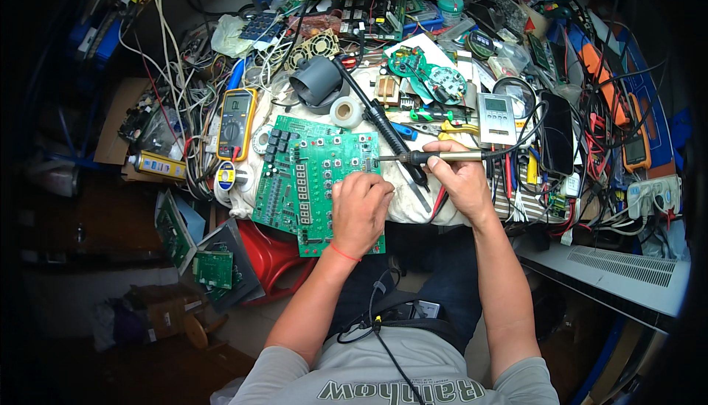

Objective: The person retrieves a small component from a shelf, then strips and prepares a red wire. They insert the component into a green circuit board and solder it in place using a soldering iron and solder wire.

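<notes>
My right hand (pixel 463 184) is wrapped round a soldering iron (pixel 459 156). The iron lies almost level, and its tip points left to the right edge of a green circuit board (pixel 317 178). Whether the tip touches a joint is too small to tell. On that board, which carries a seven-segment display (pixel 304 195) and several push buttons, rests my left hand (pixel 359 210). Its fingers are curled together, the fingertips near the iron's tip; anything pinched in them is hidden. A second green board (pixel 274 197) with black relays lies partly under the first.
A yellow multimeter (pixel 236 123) and a solder spool (pixel 226 175) lie left of the boards. Behind them are a white roll (pixel 346 112) and a grey tube (pixel 317 84). A black tool with a cable (pixel 380 119), pliers (pixel 459 128) and a grey meter (pixel 497 119) crowd the right.
</notes>
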Tool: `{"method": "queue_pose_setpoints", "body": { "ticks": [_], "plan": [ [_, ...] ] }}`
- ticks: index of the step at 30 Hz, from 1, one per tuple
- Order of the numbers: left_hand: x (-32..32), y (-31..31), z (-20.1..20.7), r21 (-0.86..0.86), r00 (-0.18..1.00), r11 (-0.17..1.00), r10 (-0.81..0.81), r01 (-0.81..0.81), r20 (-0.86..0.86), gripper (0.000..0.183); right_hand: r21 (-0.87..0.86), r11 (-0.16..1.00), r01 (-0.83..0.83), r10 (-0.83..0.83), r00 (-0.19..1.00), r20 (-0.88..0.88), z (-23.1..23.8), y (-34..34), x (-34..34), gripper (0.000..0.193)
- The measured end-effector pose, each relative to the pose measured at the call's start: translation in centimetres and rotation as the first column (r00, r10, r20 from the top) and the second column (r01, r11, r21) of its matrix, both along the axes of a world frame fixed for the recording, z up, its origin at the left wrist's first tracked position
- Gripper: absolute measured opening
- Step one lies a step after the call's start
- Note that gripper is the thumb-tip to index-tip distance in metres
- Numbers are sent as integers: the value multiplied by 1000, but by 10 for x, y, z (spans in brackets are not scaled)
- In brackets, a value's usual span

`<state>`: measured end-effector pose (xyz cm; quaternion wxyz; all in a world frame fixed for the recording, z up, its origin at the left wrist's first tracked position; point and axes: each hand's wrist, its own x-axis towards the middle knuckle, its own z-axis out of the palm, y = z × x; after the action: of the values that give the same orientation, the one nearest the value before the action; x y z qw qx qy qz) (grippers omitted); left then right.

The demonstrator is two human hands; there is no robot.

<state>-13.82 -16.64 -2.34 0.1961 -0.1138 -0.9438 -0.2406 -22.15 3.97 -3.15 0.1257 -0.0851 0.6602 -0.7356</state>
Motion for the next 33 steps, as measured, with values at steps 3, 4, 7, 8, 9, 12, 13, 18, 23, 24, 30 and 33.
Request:
{"method": "queue_pose_setpoints", "body": {
  "ticks": [3,4,7,8,9,12,13,18,23,24,30,33],
  "plan": [
    [0,-5,-2,127,999,992,16,-12,-30,11,-4,1000,-7,7,1000,-2,0,0,0,25],
    [0,-7,-2,177,999,984,25,-18,-38,10,0,1000,-6,6,1000,4,-1,0,0,25],
    [-2,-12,-3,400,992,911,121,-99,-30,9,-21,1000,-15,14,1000,-15,-1,1,0,24],
    [-3,-14,-4,448,990,887,136,-113,-19,9,11,1000,-11,11,1000,-21,-1,1,0,24],
    [-3,-15,-4,500,988,852,149,-154,51,9,44,999,-8,9,1000,-28,-1,2,0,23],
    [-5,-20,-4,600,970,763,158,-239,186,14,75,997,-5,7,1000,-30,0,2,0,23],
    [-7,-21,-5,619,972,749,167,-235,167,13,78,997,-2,4,1000,-24,0,2,0,23],
    [-15,-26,4,605,967,754,197,-256,165,13,49,999,-16,18,999,-27,2,2,0,23],
    [-20,-26,19,467,983,865,180,-181,48,13,23,1000,-13,14,1000,-24,3,1,0,22],
    [-23,-26,21,446,985,880,166,-164,35,13,32,999,-14,15,1000,-24,3,1,0,22],
    [-35,-35,27,397,974,899,114,-184,193,12,38,999,-11,12,1000,-22,3,1,-1,23],
    [-44,-42,28,308,970,938,91,-160,227,12,73,997,-11,11,1000,0,4,2,-1,24]
  ]
}}
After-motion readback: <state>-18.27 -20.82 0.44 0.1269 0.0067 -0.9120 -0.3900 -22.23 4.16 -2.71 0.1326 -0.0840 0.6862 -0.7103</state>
